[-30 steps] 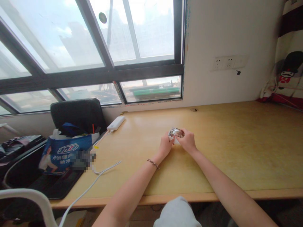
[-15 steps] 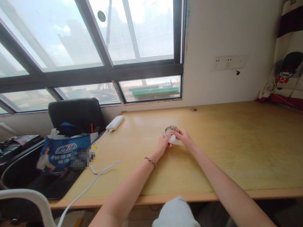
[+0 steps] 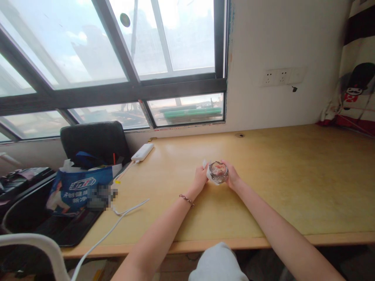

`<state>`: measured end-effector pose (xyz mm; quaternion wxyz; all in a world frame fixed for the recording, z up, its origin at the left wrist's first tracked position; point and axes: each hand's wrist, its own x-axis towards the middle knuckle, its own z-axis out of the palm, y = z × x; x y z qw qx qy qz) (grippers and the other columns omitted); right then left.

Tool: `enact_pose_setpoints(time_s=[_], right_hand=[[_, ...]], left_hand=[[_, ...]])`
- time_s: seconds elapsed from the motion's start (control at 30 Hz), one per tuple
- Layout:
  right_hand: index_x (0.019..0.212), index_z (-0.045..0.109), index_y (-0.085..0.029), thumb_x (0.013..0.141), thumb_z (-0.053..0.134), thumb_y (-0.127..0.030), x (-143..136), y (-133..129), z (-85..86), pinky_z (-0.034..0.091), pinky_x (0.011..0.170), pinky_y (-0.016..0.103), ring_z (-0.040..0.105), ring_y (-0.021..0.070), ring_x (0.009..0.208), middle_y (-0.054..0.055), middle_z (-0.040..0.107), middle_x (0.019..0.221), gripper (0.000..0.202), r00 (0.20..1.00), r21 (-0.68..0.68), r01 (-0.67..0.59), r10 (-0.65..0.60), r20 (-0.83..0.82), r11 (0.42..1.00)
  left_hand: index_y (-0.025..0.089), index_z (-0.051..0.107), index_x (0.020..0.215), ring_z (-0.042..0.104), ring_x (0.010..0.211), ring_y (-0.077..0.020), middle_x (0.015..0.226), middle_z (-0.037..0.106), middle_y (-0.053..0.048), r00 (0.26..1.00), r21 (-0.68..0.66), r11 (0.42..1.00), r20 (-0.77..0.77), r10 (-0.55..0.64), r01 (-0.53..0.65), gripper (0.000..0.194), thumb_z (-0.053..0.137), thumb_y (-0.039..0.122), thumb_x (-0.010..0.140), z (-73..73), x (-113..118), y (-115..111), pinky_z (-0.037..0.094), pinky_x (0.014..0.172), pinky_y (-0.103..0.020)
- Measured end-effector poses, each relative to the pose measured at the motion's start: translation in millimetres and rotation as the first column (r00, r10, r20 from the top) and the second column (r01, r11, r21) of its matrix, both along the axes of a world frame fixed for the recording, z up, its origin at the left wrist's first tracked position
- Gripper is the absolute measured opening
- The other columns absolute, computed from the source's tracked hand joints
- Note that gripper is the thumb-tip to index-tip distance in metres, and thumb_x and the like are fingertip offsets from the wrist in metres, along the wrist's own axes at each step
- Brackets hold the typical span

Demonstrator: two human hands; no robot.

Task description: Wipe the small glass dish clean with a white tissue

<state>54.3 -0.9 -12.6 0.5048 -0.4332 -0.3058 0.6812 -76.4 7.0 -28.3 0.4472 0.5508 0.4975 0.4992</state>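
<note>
Over the table (image 3: 293,187), both hands hold a wide silver bangle (image 3: 219,180) with an openwork, woven-looking band. Its round opening is tilted toward me, and fingers show through it. My left hand (image 3: 200,176) is closed at the bangle's left side and presses a white tissue (image 3: 209,176) against it. A corner of the tissue sticks up above the thumb. On the right side, my right hand (image 3: 233,177) is closed around the band, its fingertips mostly hidden behind it. A braided bracelet circles my left wrist.
A white power bank (image 3: 142,152) with a cable lies at the table's back left. Another white cable (image 3: 129,212) runs over the left edge. Beyond that edge, a blue bag (image 3: 72,191) sits on a black chair (image 3: 93,136). A window and wall sockets are behind.
The bangle has turned so that its opening faces me. My right hand has shifted from its top to its right side, and the tissue has moved left toward my left hand.
</note>
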Motion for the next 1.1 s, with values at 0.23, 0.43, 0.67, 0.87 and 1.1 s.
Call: enact_pose_setpoints(time_s=[0.23, 0.43, 0.67, 0.87, 1.1], right_hand=[[0.074, 0.060, -0.013, 0.073, 0.046, -0.043, -6, -9, 6.0, 0.046, 0.049, 0.027, 0.057, 0.0157, 0.047, 0.006, 0.065, 0.061, 0.033, 0.979, 0.044, -0.192, 0.194, -0.053, 0.980], [0.080, 0.061, -0.014, 0.070, 0.051, -0.039, -5, -3, 1.3, 0.047, 0.050, 0.026, 0.061, 0.0175, 0.059, 0.006, 0.067, 0.074, 0.029, 0.999, 0.107, -0.015, 0.018, -0.027, 0.994], [0.087, 0.059, -0.017, 0.068, 0.053, -0.045, -3, 6, -7.0, 0.045, 0.043, 0.026, 0.060, 0.0177, 0.055, 0.002, 0.066, 0.072, 0.035, 0.965, 0.125, 0.257, -0.261, 0.018, 0.958], [0.094, 0.058, -0.015, 0.069, 0.050, -0.053, -1, 3, -4.2, 0.047, 0.047, 0.027, 0.060, 0.0195, 0.056, 0.005, 0.065, 0.068, 0.046, 0.927, 0.366, 0.285, -0.351, 0.128, 0.886], [0.101, 0.053, -0.018, 0.067, 0.054, -0.053, 2, -3, 2.5, 0.050, 0.057, 0.031, 0.063, 0.0210, 0.062, 0.006, 0.067, 0.074, 0.049, 0.862, 0.502, 0.286, -0.448, 0.236, 0.816]], left_hand=[[0.011, 0.059, 0.069, 0.047, 0.051, -0.0082, 0.058, 0.056, 0.001, 0.973, 0.021, 0.999, 0.230, 0.023, -0.029, 0.030, 0.065, 0.038, 0.059, -2.4, 0, 4, 0.037, 0.049, -0.018], [0.008, 0.064, 0.076, 0.054, 0.056, -0.0122, 0.068, 0.063, -0.006, 0.899, -0.094, 0.988, 0.433, -0.070, 0.122, 0.041, 0.062, 0.047, 0.063, -2.5, 5, 1, 0.042, 0.057, -0.024], [0.009, 0.064, 0.085, 0.056, 0.071, -0.0154, 0.082, 0.065, -0.009, 0.855, -0.054, 0.976, 0.493, -0.157, 0.210, 0.042, 0.055, 0.047, 0.071, 6.2, 8, -1, 0.043, 0.064, -0.025], [0.008, 0.063, 0.088, 0.057, 0.073, -0.0163, 0.081, 0.064, -0.010, 0.868, -0.036, 0.979, 0.470, -0.160, 0.200, 0.047, 0.053, 0.051, 0.070, 8.0, 8, -3, 0.044, 0.066, -0.026], [0.010, 0.064, 0.084, 0.059, 0.075, -0.0199, 0.083, 0.065, -0.010, 0.874, -0.117, 0.944, 0.427, -0.232, 0.308, 0.034, 0.058, 0.040, 0.069, 2.7, 12, -5, 0.046, 0.062, -0.027]])
